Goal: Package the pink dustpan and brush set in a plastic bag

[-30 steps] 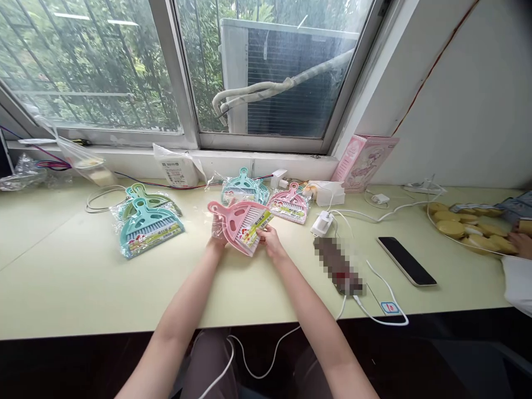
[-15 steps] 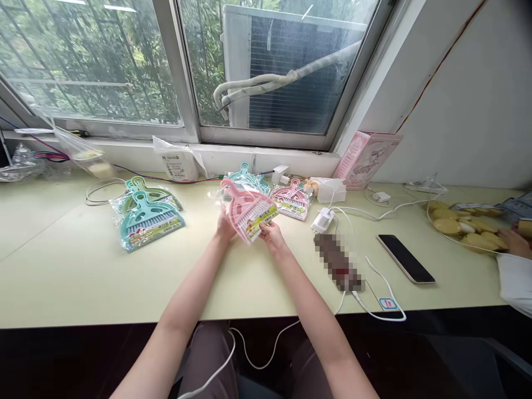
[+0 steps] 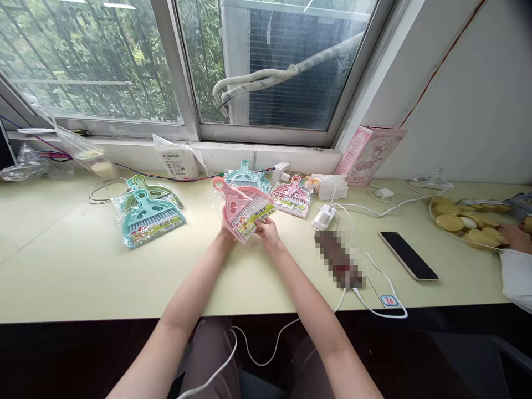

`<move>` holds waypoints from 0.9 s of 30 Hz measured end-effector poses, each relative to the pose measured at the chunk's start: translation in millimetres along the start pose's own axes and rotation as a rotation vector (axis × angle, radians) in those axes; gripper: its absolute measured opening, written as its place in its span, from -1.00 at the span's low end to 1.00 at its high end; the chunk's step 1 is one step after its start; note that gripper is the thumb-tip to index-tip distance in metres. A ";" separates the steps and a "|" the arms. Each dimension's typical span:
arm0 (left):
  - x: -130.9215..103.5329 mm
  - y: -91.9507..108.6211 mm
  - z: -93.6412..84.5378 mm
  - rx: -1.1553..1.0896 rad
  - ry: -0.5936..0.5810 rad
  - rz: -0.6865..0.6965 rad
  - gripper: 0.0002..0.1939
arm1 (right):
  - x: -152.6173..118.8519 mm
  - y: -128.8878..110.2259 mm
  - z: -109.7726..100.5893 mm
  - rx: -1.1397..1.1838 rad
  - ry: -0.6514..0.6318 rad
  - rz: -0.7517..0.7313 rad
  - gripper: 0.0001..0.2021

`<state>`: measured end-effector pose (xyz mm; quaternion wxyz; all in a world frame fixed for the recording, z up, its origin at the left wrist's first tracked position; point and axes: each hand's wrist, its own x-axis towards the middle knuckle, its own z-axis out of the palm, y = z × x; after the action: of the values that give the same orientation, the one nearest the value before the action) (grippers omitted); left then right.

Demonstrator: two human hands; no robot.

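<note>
Between both hands, tilted above the table, is a pink dustpan and brush set (image 3: 236, 202) in clear plastic with a yellow-green label. My right hand (image 3: 268, 231) pinches its lower right corner. My left hand (image 3: 225, 233) grips it from behind at the left, most of its fingers hidden by the dustpan. Just beyond lie blue dustpan sets (image 3: 244, 176) and, to the right, another pink dustpan set (image 3: 293, 198). Off to the left, a blue dustpan set (image 3: 153, 219) overlaps a green dustpan set (image 3: 139, 182), both in wrappers.
A charger (image 3: 323, 217) with white cables, a blurred-out item (image 3: 338, 259) and a black phone (image 3: 409, 256) lie on the right. Farther right, another person's hand (image 3: 515, 237) touches yellow round pieces (image 3: 449, 223). A pink box (image 3: 368, 155) stands by the wall.
The held pink dustpan set has shifted slightly left, with both hands still on it. The view has moved a little. The other sets lie as before.
</note>
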<state>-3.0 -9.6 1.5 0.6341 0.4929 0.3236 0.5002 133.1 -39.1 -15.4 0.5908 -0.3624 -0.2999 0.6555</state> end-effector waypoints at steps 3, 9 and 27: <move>3.7 0.5 -0.9 -0.114 -0.043 0.014 -0.16 | 2.3 -1.7 -3.8 0.147 0.146 -0.065 -0.79; 11.6 -20.7 8.5 -0.042 -0.134 -0.018 -0.33 | 7.4 -13.1 -16.4 0.254 0.267 -0.058 -0.72; 14.1 -29.9 12.6 -0.017 -0.129 -0.047 -0.29 | 14.7 -29.9 -31.3 0.407 0.392 -0.010 -0.82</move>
<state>21.9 -0.4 -21.9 0.6693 0.5111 0.2892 0.4552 175.1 -22.0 -10.0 0.7015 -0.3545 -0.0441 0.6167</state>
